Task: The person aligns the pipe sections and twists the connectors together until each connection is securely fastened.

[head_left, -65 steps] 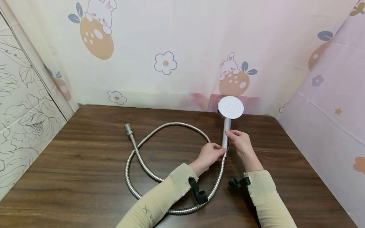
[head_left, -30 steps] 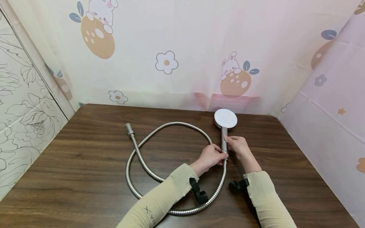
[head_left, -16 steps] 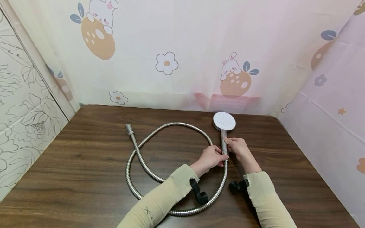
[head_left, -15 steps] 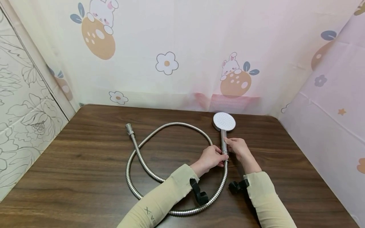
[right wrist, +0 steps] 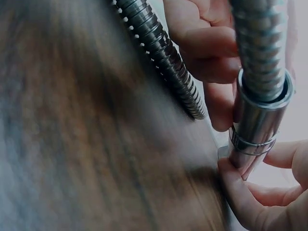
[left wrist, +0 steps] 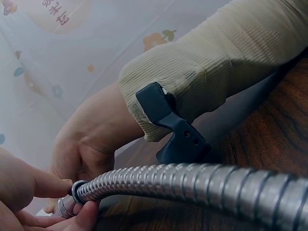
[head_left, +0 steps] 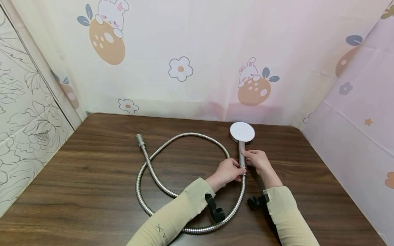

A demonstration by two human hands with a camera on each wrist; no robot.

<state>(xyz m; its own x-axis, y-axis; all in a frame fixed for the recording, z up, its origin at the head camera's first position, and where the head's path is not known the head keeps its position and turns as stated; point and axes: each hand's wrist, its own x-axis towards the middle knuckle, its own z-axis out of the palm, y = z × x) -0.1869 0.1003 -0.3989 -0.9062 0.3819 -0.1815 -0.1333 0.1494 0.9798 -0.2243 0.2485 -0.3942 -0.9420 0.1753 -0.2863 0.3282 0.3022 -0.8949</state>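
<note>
A chrome handheld shower head (head_left: 242,132) with a white spray face points up near the table's far edge. Its handle is in my right hand (head_left: 258,160), pinched between thumb and fingers. Just below, my left hand (head_left: 226,172) pinches the hose nut (right wrist: 262,115) where the hose meets the handle. The metal shower hose (head_left: 197,230) leaves that joint toward me and loops round to the left, passing under my left forearm. In the left wrist view, thumb and fingers of my left hand (left wrist: 36,187) close on the joint.
The hose's free end fitting (head_left: 139,139) lies at the left on the brown wood table (head_left: 86,177). A printed curtain (head_left: 209,41) hangs behind the table, with more patterned cloth at both sides. Dark brackets (head_left: 215,208) sit on both wrists.
The shower head has come down and slightly toward me and left, with both hands lowering a little along with it. Over the last half second almost nothing has moved.
</note>
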